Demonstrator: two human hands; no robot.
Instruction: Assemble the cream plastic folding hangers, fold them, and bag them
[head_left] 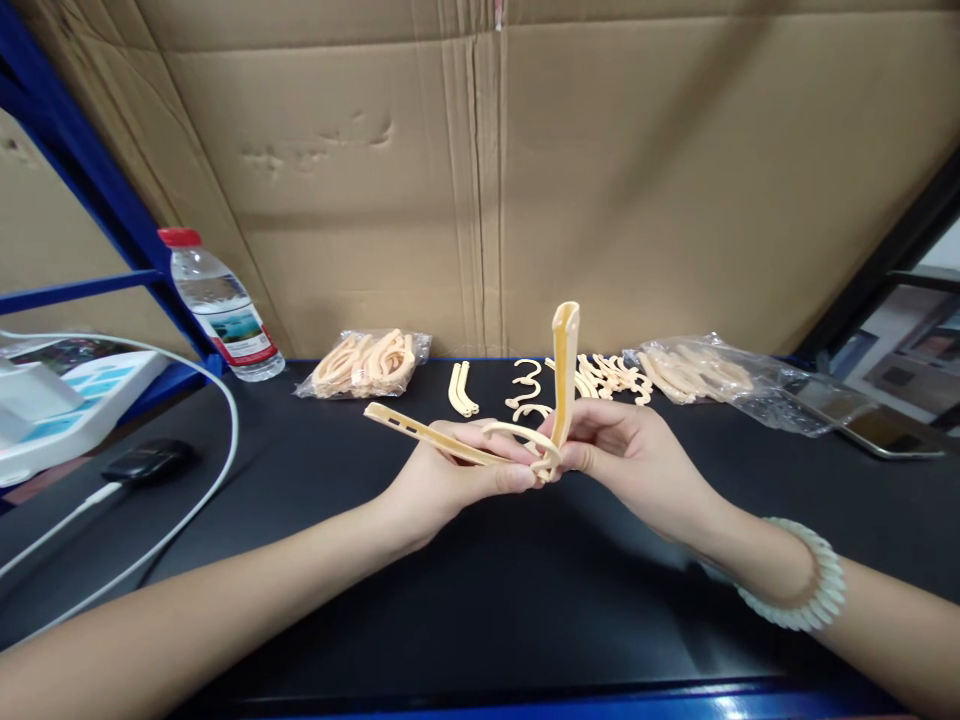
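The left hand (442, 475) is closed around one long flat strip (420, 432). This strip lies almost flat in the air, and its free end points to the left and a little up. The right hand (630, 455) pinches a second strip (565, 370) between thumb and fingers. That one stands straight up, with its scooped tip at the top. The two strips meet at the fingertips, just above the middle of the black table (480, 600), and a thin curved loop (517, 432) bends between them.

The water bottle (221, 310) has a red and blue label, but the words are too small to read.

The strips are smooth, shiny, peach-coloured plastic. More curved pieces (600, 375) lie loose behind the hands, and others sit in two crinkly clear bags (367, 362). A ridged pale bracelet (810, 590) circles the right wrist. Brown cardboard (480, 150) stands at the back.
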